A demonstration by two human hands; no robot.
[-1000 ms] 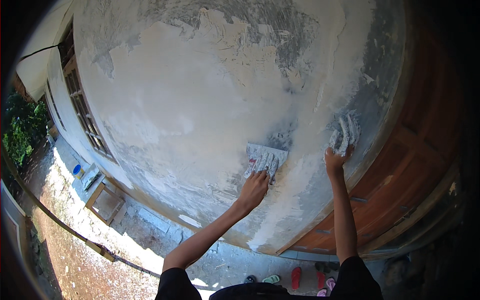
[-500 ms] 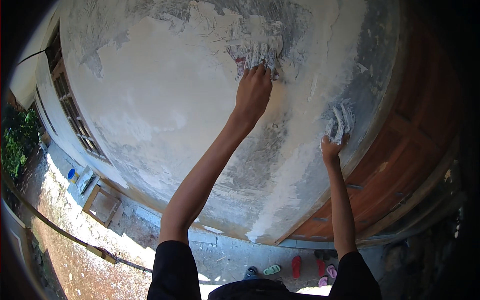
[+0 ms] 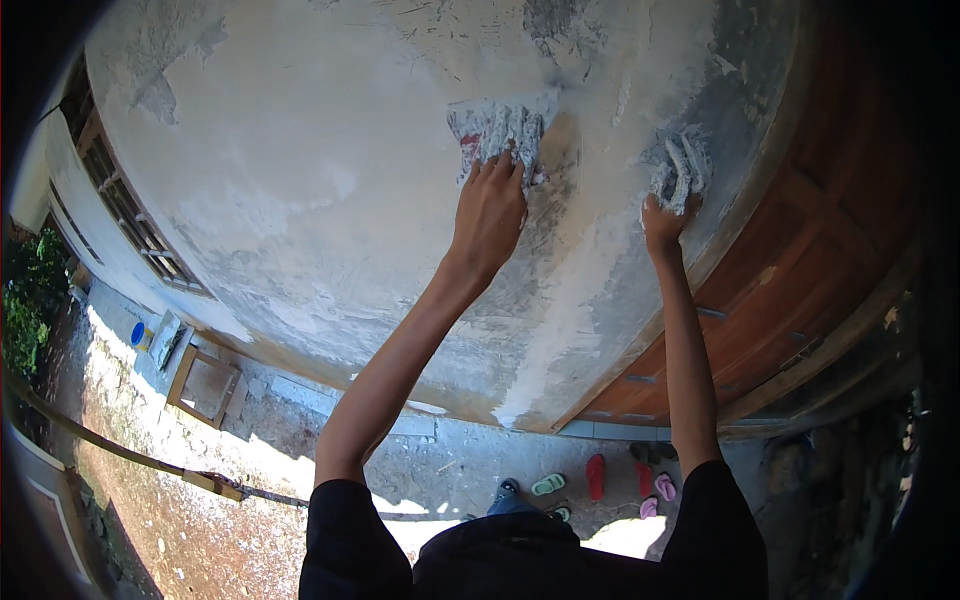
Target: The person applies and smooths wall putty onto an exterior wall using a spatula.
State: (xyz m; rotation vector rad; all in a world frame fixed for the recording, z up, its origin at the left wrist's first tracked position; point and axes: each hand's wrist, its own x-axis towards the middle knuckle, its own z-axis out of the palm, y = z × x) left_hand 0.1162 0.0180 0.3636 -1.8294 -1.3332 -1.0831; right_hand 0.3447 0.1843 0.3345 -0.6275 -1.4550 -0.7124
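Observation:
My left hand (image 3: 488, 215) is closed on the handle of a wide putty knife (image 3: 502, 128), whose blade lies against the wall. Thick ridges of whitish putty cover the knife, and a bit of red shows through at its left side. Over to the right, close to the door frame, my right hand (image 3: 666, 220) grips a second tool caked in putty (image 3: 684, 170), which looks like a scraper; the putty hides most of its shape. The wall (image 3: 300, 170) is coated in pale, smooth filler, with rough grey patches showing.
A brown wooden door (image 3: 780, 270) stands at the right. At the left are a barred window (image 3: 125, 195), a blue bucket (image 3: 139, 336) and a wooden frame (image 3: 203, 387) on the ground. Several sandals, including a red one (image 3: 596, 477), lie near my feet.
My left hand has drawn the putty knife down along the wall. My right hand stays at about the same spot by the door frame. The whole view has tilted downward.

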